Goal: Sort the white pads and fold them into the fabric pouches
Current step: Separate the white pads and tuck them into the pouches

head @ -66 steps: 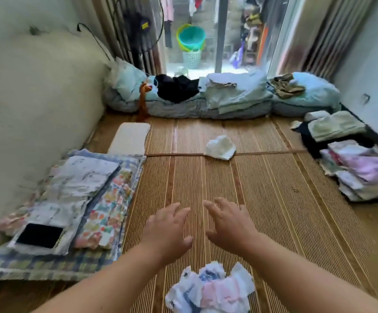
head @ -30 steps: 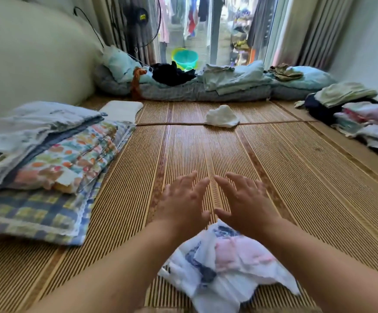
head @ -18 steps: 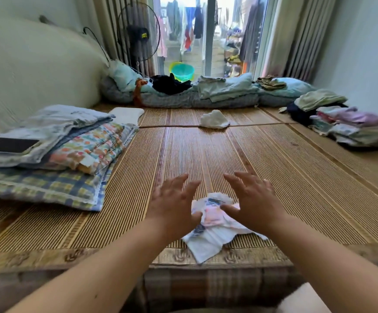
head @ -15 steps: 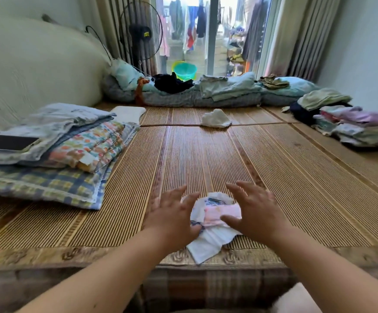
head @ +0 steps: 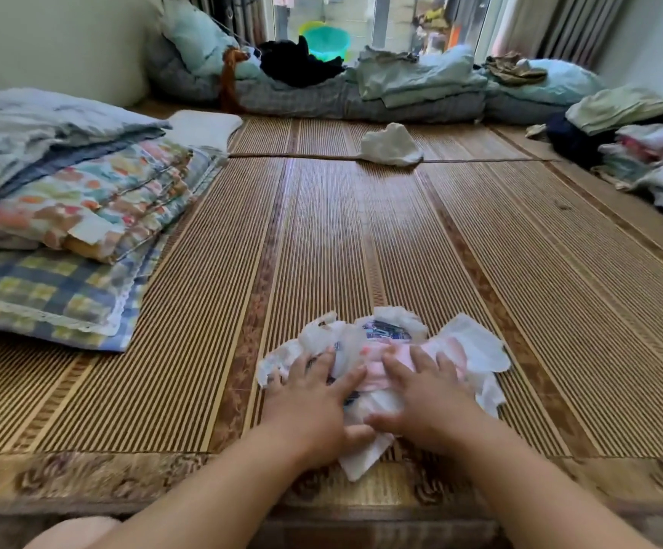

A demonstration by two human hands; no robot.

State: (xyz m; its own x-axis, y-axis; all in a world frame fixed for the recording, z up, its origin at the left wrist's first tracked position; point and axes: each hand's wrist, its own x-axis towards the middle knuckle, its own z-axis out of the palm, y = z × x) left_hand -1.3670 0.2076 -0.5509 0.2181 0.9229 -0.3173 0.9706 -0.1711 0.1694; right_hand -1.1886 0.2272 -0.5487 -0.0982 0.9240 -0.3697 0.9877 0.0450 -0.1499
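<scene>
A crumpled heap of white pads and pink and blue printed fabric pouches [head: 397, 342] lies on the woven mat [head: 322, 231] near its front edge. My left hand [head: 310, 402] rests palm down on the heap's left side, fingers spread. My right hand [head: 425, 394] presses flat on the pink part at the right. Neither hand is closed around a piece. Another white cloth lump [head: 391, 145] lies alone far up the mat.
A stack of folded quilts [head: 68, 200] sits at the left, on a plaid blanket [head: 45, 295]. Folded clothes [head: 646, 156] are piled at the right. Bedding and pillows [head: 401, 85] line the far end. The mat's patterned front border [head: 124, 473] runs below my wrists.
Both hands have dropped from hovering above the heap onto it, and now lie flat on the fabric. The view has moved closer to the mat.
</scene>
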